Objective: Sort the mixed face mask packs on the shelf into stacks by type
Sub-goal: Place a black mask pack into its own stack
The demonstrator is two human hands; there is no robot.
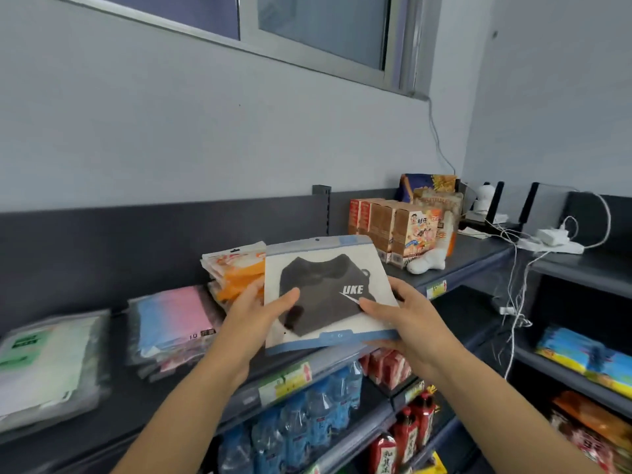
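Note:
A black face mask pack with a white card, blue edges and "UKE" lettering is held above the dark top shelf. My left hand grips its left edge, my right hand its right edge and underside. Behind it stands a stack of orange mask packs. Left of that lies a pink and blue pack stack. At the far left lies a white pack stack with green labels.
Snack boxes and a white sock-like item sit on the shelf to the right. White chargers and cables lie at the far right. Water bottles and red bottles fill lower shelves.

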